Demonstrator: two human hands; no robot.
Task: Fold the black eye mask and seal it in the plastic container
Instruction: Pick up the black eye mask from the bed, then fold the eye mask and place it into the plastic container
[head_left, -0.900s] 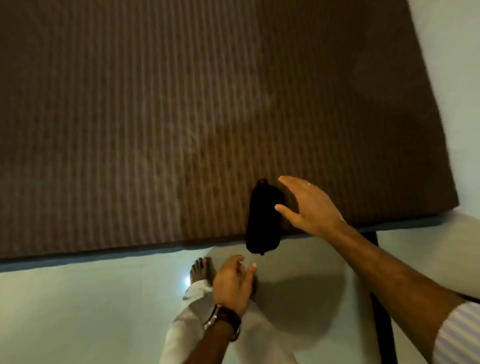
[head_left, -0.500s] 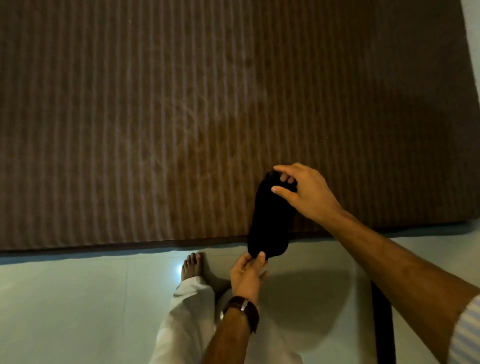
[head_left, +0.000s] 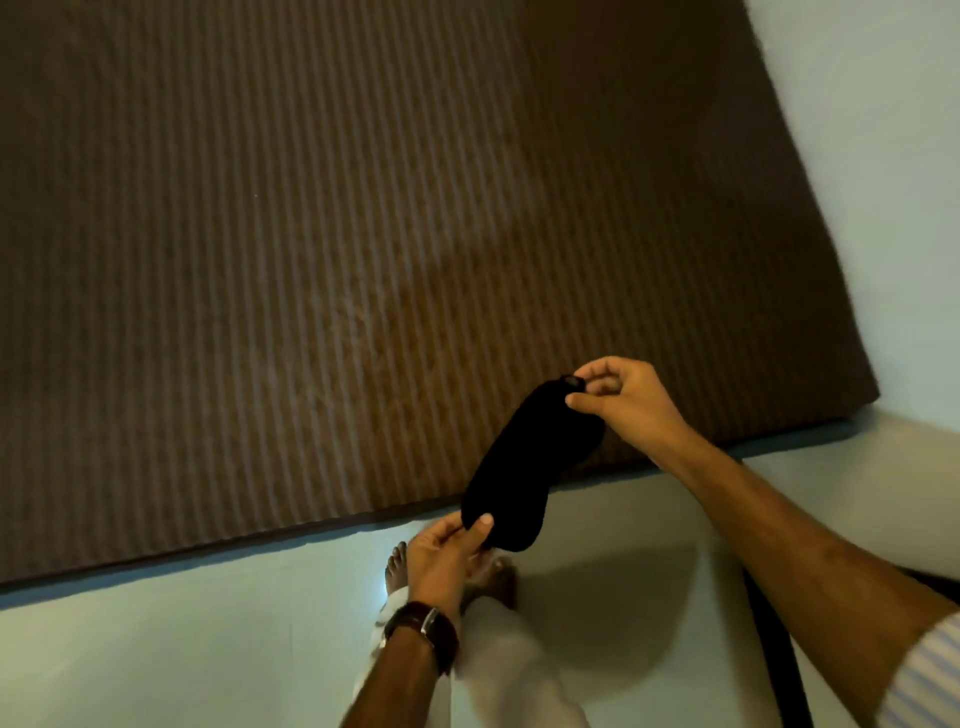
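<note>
The black eye mask (head_left: 524, 467) is stretched out long and slanted over the near edge of the brown striped mattress (head_left: 311, 260). My right hand (head_left: 623, 405) pinches its far upper end between thumb and fingers. My left hand (head_left: 447, 551), with a brown watch on the wrist, pinches its near lower end. The mask looks lifted off the surface between both hands. No plastic container is in view.
The mattress fills most of the view, its near edge running from lower left to right. Pale floor (head_left: 156, 649) lies below, where my bare feet (head_left: 397, 566) and white trousers stand. A dark strip (head_left: 769, 639) runs along the floor at the lower right.
My right hand closed on the mask's far end and my left hand came up and took the near end. The mask is now held slanted between both hands.
</note>
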